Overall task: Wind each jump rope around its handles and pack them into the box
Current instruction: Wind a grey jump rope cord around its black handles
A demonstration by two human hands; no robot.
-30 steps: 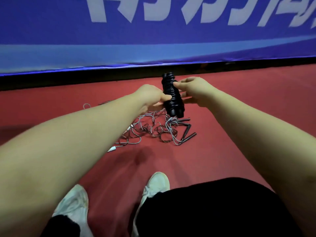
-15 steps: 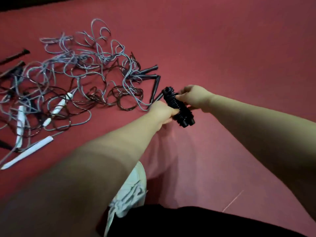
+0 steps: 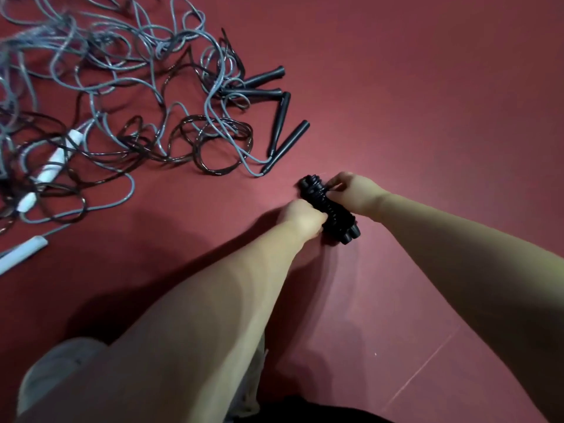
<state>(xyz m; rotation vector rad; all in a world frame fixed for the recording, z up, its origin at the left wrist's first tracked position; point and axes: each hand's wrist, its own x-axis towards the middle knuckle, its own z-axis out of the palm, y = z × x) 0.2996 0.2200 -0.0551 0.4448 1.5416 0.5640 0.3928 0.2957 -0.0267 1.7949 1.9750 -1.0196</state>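
A black jump rope wound tightly around its two handles forms a bundle [image 3: 329, 210] held low over the red floor. My left hand [image 3: 302, 219] grips the bundle's lower half from the left. My right hand [image 3: 354, 190] pinches the upper part of the bundle, near its top end. A tangle of loose grey and dark ropes [image 3: 128, 111] lies on the floor to the upper left, with black handles [image 3: 280, 117] at its right edge and white handles [image 3: 55, 161] at its left. No box is in view.
The red floor [image 3: 427, 102] stretches open to the right and behind the hands. A pale shoe [image 3: 61, 370] shows at the bottom left under my left forearm. Another white handle [image 3: 21, 253] lies at the far left edge.
The view has tilted down from the blue wall banner to the floor. Both hands have carried the wound bundle lower and to the right of the rope pile.
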